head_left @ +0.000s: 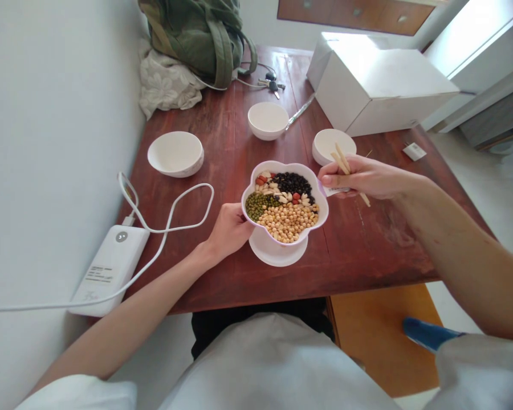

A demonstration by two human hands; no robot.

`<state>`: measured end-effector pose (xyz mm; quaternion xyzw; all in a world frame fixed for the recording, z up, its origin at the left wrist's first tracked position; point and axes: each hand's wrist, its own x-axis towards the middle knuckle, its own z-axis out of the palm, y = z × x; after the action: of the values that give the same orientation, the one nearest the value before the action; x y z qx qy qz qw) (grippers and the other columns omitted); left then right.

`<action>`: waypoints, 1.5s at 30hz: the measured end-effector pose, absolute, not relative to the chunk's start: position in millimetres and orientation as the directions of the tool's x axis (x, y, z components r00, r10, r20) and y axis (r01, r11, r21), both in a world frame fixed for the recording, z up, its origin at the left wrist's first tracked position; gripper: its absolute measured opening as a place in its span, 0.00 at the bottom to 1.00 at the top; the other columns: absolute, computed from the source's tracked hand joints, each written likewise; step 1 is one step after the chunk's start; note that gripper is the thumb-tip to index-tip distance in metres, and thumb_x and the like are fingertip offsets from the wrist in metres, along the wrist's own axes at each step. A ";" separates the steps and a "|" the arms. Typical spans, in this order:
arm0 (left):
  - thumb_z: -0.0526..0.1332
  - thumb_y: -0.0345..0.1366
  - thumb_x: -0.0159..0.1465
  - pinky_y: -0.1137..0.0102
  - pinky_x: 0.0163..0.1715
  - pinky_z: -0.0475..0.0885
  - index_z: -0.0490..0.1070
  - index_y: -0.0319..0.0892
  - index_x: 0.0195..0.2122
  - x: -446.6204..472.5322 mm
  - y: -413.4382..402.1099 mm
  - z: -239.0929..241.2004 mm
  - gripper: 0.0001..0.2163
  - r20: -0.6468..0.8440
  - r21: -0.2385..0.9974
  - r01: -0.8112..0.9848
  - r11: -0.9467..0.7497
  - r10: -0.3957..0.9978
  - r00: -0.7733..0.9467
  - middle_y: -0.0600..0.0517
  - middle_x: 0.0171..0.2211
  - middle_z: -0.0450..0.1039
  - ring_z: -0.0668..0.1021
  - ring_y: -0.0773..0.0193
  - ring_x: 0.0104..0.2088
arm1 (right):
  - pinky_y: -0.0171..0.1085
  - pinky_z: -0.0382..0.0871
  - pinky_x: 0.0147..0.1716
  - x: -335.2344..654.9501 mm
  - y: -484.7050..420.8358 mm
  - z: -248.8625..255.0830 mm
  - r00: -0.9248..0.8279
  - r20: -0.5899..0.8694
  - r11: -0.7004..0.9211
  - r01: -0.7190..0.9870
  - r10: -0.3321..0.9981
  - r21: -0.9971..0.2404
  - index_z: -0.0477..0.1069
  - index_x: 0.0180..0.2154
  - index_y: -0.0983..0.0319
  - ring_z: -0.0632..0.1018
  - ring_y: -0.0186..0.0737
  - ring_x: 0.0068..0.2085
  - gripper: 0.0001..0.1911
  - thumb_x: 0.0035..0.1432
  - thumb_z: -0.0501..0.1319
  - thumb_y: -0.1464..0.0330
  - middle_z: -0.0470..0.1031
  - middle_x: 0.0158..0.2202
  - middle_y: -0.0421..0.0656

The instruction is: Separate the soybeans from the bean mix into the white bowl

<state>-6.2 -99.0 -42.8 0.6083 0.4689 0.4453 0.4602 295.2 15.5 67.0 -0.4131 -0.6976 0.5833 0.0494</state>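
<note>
While the left hand (pixel 228 232) curled closed around the edge of a flower-shaped bowl (pixel 320 210), the right hand (pixel 365 176) pinched a pair of chopsticks (pixel 341 162) just beside the opposite rim, its fingers almost closed on them. From this view, I could not tell which chopstick ends were the tips. The bowl sat over a white stand (pixel 277 253), apparently tilted slightly, and held packed soybeans (pixel 287 222), black beans (pixel 293 183) and mung beans (pixel 256 206). It stood on the desk (pixel 359 250), between two small bowls (pixel 268 121) and a power bank (pixel 109 270).

The main risk lay in the grip. With the left hand bearing the bowl from one edge, any slackening or steeper tilt could have sent soybeans over the low scalloped rim. A chopstick knocking that rim could also have jolted the bowl off its stand, and loose round beans could have rolled across the desk. The cable (pixel 166 228) looping near the left forearm (pixel 132 319) could have snagged the arm.
</note>
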 end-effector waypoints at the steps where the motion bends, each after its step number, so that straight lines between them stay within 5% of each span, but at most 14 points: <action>1: 0.73 0.37 0.61 0.65 0.36 0.80 0.85 0.39 0.32 -7.5 -97.2 -41.4 0.07 0.103 0.983 0.132 -0.129 0.977 0.185 0.49 0.32 0.86 0.85 0.54 0.35 | 0.33 0.53 0.22 293.7 16.1 67.2 -0.665 -0.410 -0.021 0.510 0.624 -0.860 0.74 0.31 0.61 0.63 0.29 0.27 0.23 0.62 0.70 0.48 0.63 0.26 0.37; 7: 0.76 0.34 0.58 0.62 0.45 0.83 0.85 0.42 0.34 -10.5 -90.2 -45.5 0.05 0.110 0.993 0.019 -0.116 0.975 0.194 0.51 0.33 0.86 0.84 0.55 0.36 | 0.33 0.53 0.22 280.2 24.9 63.6 -0.708 -0.407 0.009 0.504 0.577 -0.864 0.75 0.31 0.62 0.64 0.30 0.27 0.24 0.63 0.69 0.47 0.64 0.26 0.38; 9: 0.75 0.36 0.60 0.65 0.39 0.82 0.83 0.41 0.30 -11.5 -88.6 -47.5 0.06 0.070 0.997 0.013 -0.073 0.986 0.152 0.52 0.28 0.83 0.81 0.59 0.30 | 0.33 0.52 0.22 276.3 29.3 62.1 -0.717 -0.402 0.009 0.494 0.569 -0.869 0.76 0.32 0.62 0.63 0.30 0.27 0.25 0.64 0.68 0.47 0.63 0.25 0.38; 13: 0.68 0.50 0.69 0.70 0.24 0.74 0.83 0.41 0.36 -15.4 -83.7 -45.4 0.16 -0.062 0.975 -0.213 0.057 0.998 -0.020 0.50 0.29 0.82 0.78 0.62 0.25 | 0.34 0.53 0.22 270.9 39.4 61.2 -0.743 -0.360 0.031 0.455 0.564 -0.890 0.74 0.29 0.61 0.62 0.29 0.26 0.26 0.64 0.68 0.45 0.61 0.24 0.36; 17: 0.62 0.67 0.66 0.65 0.32 0.81 0.82 0.41 0.40 -18.7 -79.7 -38.9 0.30 -0.144 0.886 -0.441 0.147 0.989 0.040 0.44 0.34 0.84 0.86 0.50 0.38 | 0.34 0.54 0.22 266.9 49.5 59.3 -0.737 -0.342 0.061 0.459 0.583 -0.886 0.73 0.28 0.60 0.63 0.29 0.25 0.27 0.63 0.68 0.45 0.61 0.24 0.37; 22: 0.70 0.56 0.63 0.65 0.33 0.83 0.82 0.40 0.41 -22.0 -77.4 -30.5 0.21 -0.195 0.859 -0.466 0.214 0.977 0.090 0.45 0.38 0.86 0.87 0.47 0.42 | 0.34 0.55 0.22 262.0 55.5 56.5 -0.720 -0.350 0.056 0.474 0.599 -0.879 0.78 0.30 0.60 0.65 0.31 0.26 0.24 0.61 0.70 0.45 0.64 0.24 0.38; 29: 0.68 0.46 0.65 0.55 0.51 0.85 0.82 0.37 0.54 -28.3 -74.2 -24.8 0.21 -0.173 0.847 -0.486 0.214 0.976 0.129 0.42 0.48 0.86 0.85 0.40 0.55 | 0.34 0.56 0.21 248.4 51.8 68.2 -0.730 -0.323 0.145 0.498 0.603 -0.855 0.78 0.30 0.60 0.68 0.31 0.24 0.23 0.65 0.67 0.48 0.70 0.24 0.40; 36: 0.66 0.45 0.66 0.53 0.56 0.83 0.80 0.37 0.54 -26.6 -75.8 -23.5 0.21 -0.151 0.865 -0.479 0.150 0.988 0.036 0.42 0.52 0.85 0.83 0.40 0.59 | 0.38 0.62 0.27 297.1 2.1 63.5 -0.296 0.071 0.267 0.701 0.953 -0.661 0.81 0.40 0.59 0.72 0.34 0.25 0.17 0.73 0.60 0.55 0.80 0.33 0.42; 45: 0.69 0.46 0.63 0.59 0.51 0.85 0.82 0.41 0.43 -23.7 -76.3 -18.2 0.14 -0.161 0.853 -0.507 0.128 0.987 -0.022 0.44 0.44 0.86 0.82 0.40 0.59 | 0.45 0.72 0.43 313.8 -79.5 -4.6 -0.421 -0.176 0.337 0.867 0.890 -0.367 0.82 0.48 0.56 0.84 0.50 0.46 0.13 0.71 0.58 0.67 0.85 0.48 0.47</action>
<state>-23.7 -76.3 -18.2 0.2972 0.4040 0.5897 0.6331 313.8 -79.5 -4.6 -0.5373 -0.8173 0.2063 0.0278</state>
